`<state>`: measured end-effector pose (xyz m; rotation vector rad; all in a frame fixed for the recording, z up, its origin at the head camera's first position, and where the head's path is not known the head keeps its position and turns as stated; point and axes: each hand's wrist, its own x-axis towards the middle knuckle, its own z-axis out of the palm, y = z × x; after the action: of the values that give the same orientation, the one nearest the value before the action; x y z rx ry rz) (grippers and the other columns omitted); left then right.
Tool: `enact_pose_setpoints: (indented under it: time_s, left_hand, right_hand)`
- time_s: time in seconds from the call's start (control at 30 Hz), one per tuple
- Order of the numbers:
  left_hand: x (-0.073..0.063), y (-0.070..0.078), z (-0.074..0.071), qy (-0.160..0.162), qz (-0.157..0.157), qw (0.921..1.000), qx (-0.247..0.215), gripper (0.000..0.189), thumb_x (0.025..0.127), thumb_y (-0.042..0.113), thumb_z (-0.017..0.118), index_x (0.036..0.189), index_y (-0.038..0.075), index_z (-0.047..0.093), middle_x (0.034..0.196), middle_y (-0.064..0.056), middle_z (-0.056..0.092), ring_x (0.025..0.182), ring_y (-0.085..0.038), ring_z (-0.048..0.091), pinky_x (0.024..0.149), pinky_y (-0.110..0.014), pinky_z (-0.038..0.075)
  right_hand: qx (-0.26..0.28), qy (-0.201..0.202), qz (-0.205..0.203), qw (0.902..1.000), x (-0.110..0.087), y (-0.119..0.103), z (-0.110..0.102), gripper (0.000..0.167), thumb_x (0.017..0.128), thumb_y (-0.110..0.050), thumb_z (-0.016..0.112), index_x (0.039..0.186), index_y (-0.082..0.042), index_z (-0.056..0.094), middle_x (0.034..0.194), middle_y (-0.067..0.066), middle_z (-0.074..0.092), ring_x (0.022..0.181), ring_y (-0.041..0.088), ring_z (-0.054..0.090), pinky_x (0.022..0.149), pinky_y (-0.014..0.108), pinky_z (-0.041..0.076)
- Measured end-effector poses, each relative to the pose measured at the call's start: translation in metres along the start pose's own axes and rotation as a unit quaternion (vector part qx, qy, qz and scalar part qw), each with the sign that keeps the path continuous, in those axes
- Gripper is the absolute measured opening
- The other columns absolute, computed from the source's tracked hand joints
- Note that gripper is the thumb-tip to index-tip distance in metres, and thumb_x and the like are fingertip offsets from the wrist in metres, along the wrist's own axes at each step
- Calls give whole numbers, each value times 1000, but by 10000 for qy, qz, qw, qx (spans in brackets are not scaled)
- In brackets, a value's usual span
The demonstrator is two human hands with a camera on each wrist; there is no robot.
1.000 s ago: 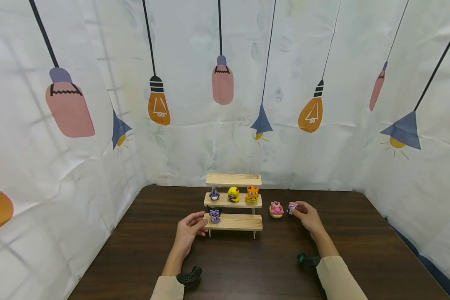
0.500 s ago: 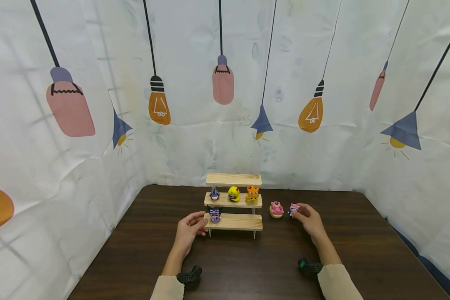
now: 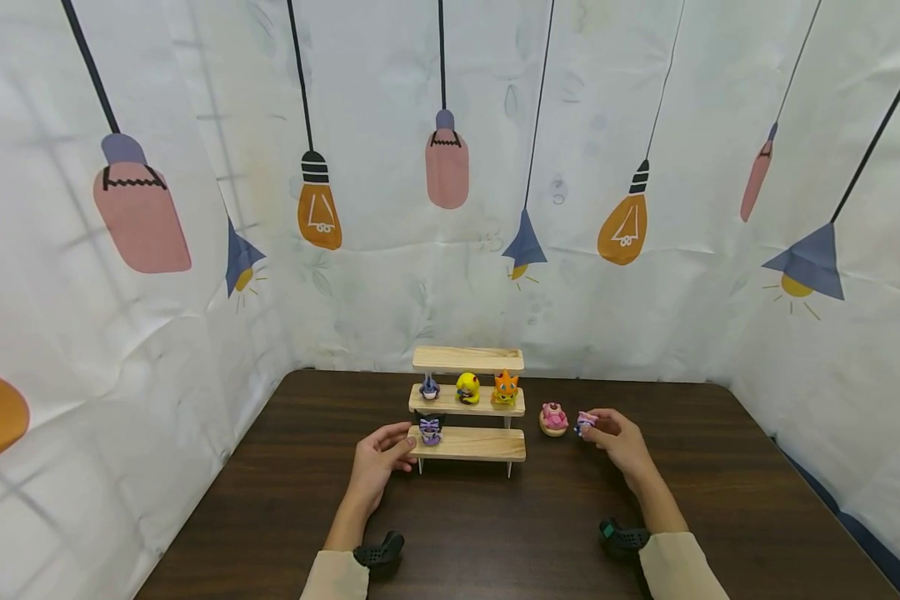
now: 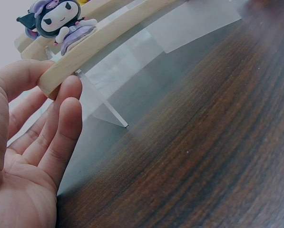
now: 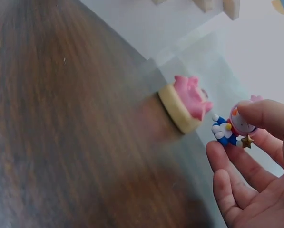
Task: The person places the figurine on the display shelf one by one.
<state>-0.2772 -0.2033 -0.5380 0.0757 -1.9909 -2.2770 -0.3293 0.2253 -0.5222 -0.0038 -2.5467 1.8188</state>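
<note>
With thumb and fingers, my left hand [image 3: 375, 462] grips the left end of the lowest shelf of a three-tier wooden display stand [image 3: 472, 448]. On that shelf, beside the thumb, sits a black-and-purple figurine [image 4: 61, 23]. My right hand [image 3: 621, 442] pinches a small pink-and-blue figurine [image 5: 234, 126] with a gold star, tilted between thumb and fingers. Just left of it, a pink figurine with a cream base [image 5: 187, 102] stands on the table, apart from the hand. The middle shelf carries a blue-grey figurine [image 3: 430, 388], a yellow figurine [image 3: 467, 389] and an orange figurine [image 3: 506, 388].
The dark wood table [image 3: 495, 533] reaches back to a white curtain [image 3: 390, 308] printed with hanging lamps. The stand's thin clear legs [image 4: 103, 99] rest on the tabletop. Each wrist wears a black device [image 3: 379, 552].
My right hand has shifted very slightly to the right, turning the small pink-and-blue figurine a little in its fingers. The left hand and the stand have stayed in place.
</note>
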Motion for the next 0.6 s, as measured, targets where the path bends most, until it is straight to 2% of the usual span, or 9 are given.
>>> enact_pose_setpoints:
  time_s: [0.4, 0.6]
  left_hand:
    - [0, 0, 0, 44, 0, 10000, 44, 40, 93, 7, 74, 129, -5, 64, 102, -11, 74, 69, -18, 72, 61, -29, 61]
    - [0, 0, 0, 24, 16, 10000, 25, 38, 93, 6, 74, 128, -5, 65, 102, -11, 74, 69, -18, 72, 61, -29, 61]
  right_hand:
    - [-61, -290, -575, 9979, -7, -29, 3, 41, 97, -29, 72, 130, -7, 60, 122, 16, 69, 93, 10, 71, 89, 39, 57]
    - [-88, -436, -848, 9954, -15, -47, 9, 41, 97, -27, 72, 130, -6, 61, 127, 22, 66, 100, 24, 74, 87, 39, 58]
